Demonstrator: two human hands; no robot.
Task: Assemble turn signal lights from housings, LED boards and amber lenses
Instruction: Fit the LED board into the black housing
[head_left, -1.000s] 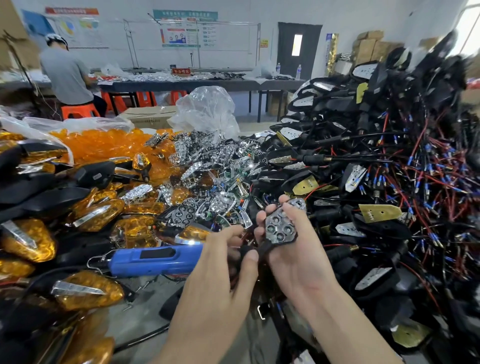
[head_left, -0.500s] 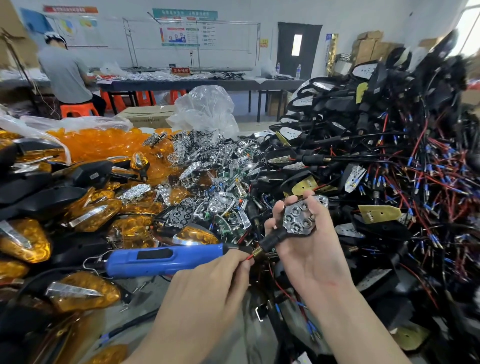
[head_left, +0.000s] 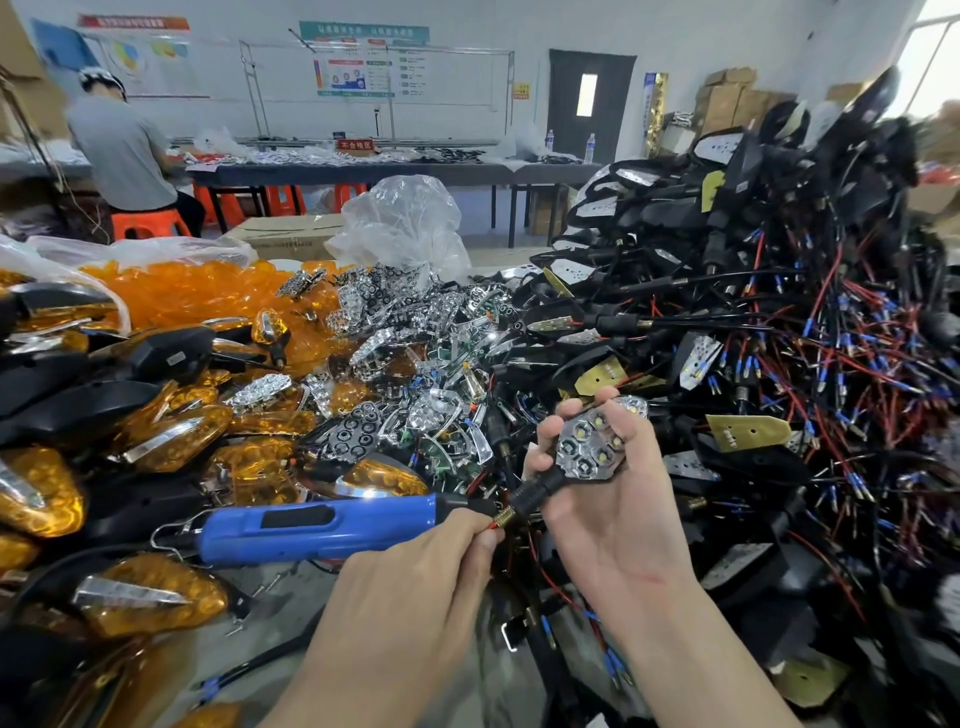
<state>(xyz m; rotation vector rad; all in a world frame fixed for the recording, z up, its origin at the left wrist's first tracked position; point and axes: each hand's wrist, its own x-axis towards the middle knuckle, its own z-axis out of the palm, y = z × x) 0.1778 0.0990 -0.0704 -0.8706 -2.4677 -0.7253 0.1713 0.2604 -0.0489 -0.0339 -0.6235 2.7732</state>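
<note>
My right hand (head_left: 618, 519) grips a black turn signal housing (head_left: 589, 452) with a chrome reflector and LED board facing up, its stalk pointing down-left. My left hand (head_left: 410, 587) pinches the red wire (head_left: 491, 526) at the threaded end of the stalk. A blue electric screwdriver (head_left: 317, 527) lies on the table just left of my left hand. Loose amber lenses (head_left: 182, 296) are piled at the back left, chrome reflectors (head_left: 405, 332) in the middle, and black housings with wires (head_left: 753, 322) on the right.
Finished amber lights (head_left: 150, 597) and black housings (head_left: 67, 400) lie along the left. A clear plastic bag (head_left: 405, 223) stands behind the reflectors. A person (head_left: 122, 150) sits on an orange stool at a far table. A strip of grey table (head_left: 260, 654) shows near me.
My right hand lifted the housing up and to the right, tilting the reflector toward me. My left hand slid down the stalk to the wire end, uncovering the screwdriver's tip.
</note>
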